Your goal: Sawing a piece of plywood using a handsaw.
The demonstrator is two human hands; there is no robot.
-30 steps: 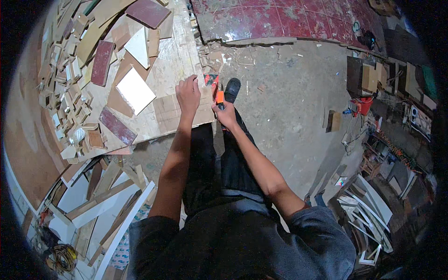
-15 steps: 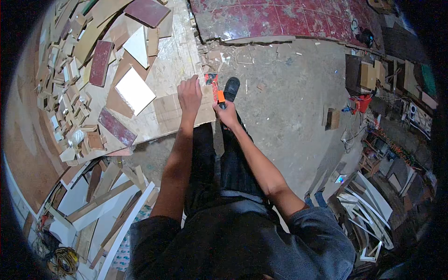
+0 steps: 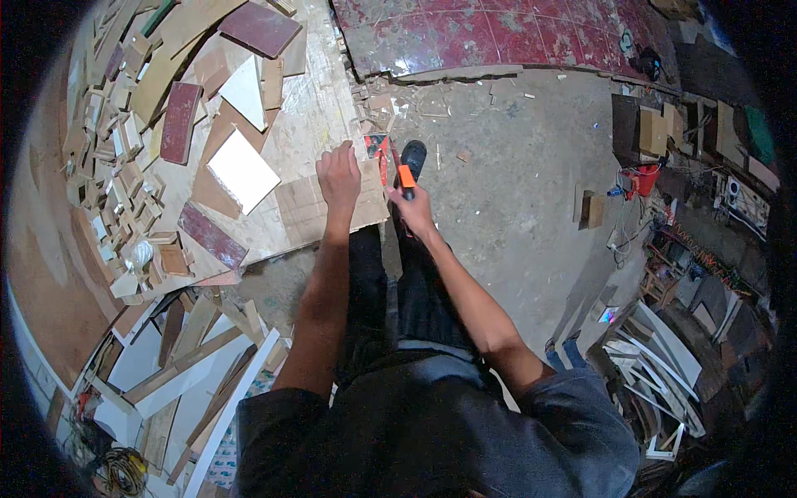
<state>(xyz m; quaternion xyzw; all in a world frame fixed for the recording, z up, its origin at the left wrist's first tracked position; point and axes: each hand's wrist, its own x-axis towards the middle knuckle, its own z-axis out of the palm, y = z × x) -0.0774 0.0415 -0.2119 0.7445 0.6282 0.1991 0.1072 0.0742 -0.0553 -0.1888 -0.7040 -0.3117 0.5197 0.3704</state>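
My left hand (image 3: 339, 178) rests on a pale plywood piece (image 3: 297, 197) at the right edge of a large board (image 3: 309, 100), its fingers slightly bent with nothing visible in them. My right hand (image 3: 415, 212) grips a tool with an orange and black handle (image 3: 406, 178) and red upper part, just off that edge; its working end is too small to make out. A red and black object (image 3: 375, 146) lies at the edge between my hands. My dark shoe (image 3: 414, 156) shows behind the tool.
Wood offcuts (image 3: 133, 191) crowd the board's left. Stacked strips and panels (image 3: 191, 373) lie lower left. A raised red tiled floor (image 3: 498, 33) borders the concrete floor (image 3: 515, 166). Another person's legs (image 3: 564, 353) show lower right, near white frames (image 3: 652, 390). Cables and a red container (image 3: 643, 181) are at right.
My right hand and the tool have moved a little to the right, away from the board's edge. My left hand stays on the wood. The whole view has shifted slightly.
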